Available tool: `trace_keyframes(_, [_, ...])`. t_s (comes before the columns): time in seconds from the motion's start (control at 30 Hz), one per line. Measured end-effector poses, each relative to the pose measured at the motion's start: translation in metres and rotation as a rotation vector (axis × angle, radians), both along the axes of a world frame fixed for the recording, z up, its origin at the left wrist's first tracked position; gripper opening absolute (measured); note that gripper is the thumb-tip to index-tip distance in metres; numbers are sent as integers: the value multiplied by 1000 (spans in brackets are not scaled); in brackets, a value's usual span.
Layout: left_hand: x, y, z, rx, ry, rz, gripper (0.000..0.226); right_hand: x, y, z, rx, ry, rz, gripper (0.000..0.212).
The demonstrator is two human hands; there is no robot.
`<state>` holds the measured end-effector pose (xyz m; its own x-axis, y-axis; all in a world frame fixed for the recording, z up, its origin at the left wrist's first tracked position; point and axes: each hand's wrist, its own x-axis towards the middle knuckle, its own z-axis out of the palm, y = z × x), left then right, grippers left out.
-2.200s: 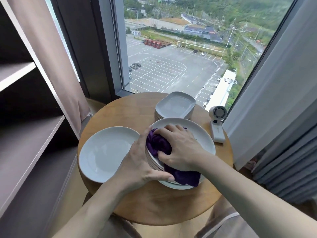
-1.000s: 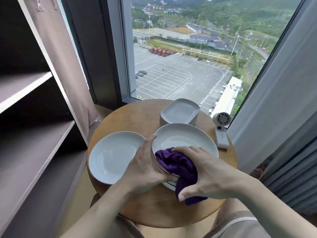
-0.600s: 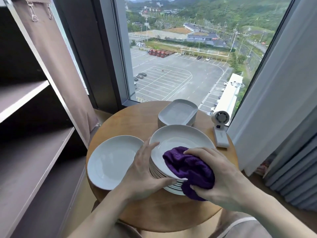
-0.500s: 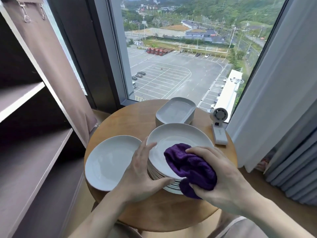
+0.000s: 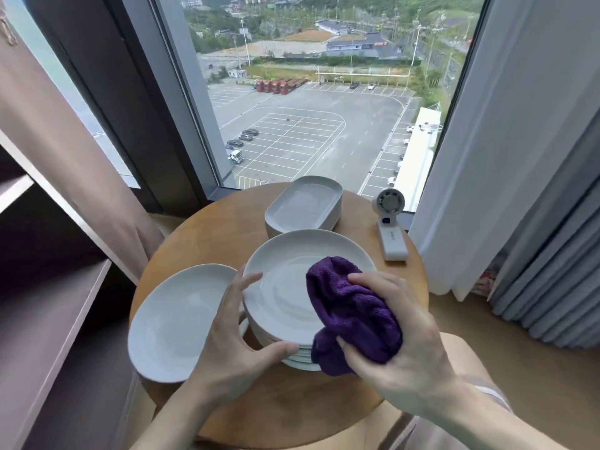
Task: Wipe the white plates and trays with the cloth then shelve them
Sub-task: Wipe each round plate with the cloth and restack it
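Note:
A stack of white round plates (image 5: 285,287) stands in the middle of the round wooden table (image 5: 227,235). My right hand (image 5: 399,345) grips a bunched purple cloth (image 5: 350,310) that lies over the top plate's near right rim. My left hand (image 5: 237,336) holds the stack at its left edge, thumb at the near rim and fingers at the far side. A single white plate (image 5: 175,323) lies on the left part of the table. A stack of white rectangular trays (image 5: 305,203) stands behind the plates.
A small white handheld fan (image 5: 391,228) stands at the table's right rear edge. Dark shelves (image 5: 42,316) run along the left. A big window is behind the table, with a brown curtain (image 5: 65,177) left and grey curtains (image 5: 519,157) right.
My right hand has drawn the cloth from the middle of the top plate toward its near right rim. My left hand has stayed at the stack's left edge.

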<state>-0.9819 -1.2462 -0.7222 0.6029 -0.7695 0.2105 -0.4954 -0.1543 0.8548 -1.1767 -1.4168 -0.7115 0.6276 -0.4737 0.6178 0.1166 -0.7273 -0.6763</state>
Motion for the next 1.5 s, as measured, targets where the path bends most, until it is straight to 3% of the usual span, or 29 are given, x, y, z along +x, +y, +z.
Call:
trace_keyframes(0.3, [0,-2,2,2,15,5,99,-3,-1,1,54,-35,-25,71])
trace_keyframes(0.43, [7,-7,9,-100,122,101,70,-2,-1,1,45,-31,-22,72])
trace_keyframes(0.67, [14,2,17,157,-75,-1,101,-1,-2,1,12,-30,-21,70])
trace_keyframes(0.97, [-4,-2,20,101,-238,37,87,1,2,-2,9,12,-50,65])
trace_keyframes(1.17, [4,1,26,-7,-85,-73,71,0,1,-3,13,12,-52,68])
trace_keyframes(1.37, [4,-5,21,-65,-371,78,77,1,0,-3,42,-29,-62,66])
trace_keyframes(1.5, [12,-2,20,-76,-508,66,61,1,0,-2,60,-63,-67,64])
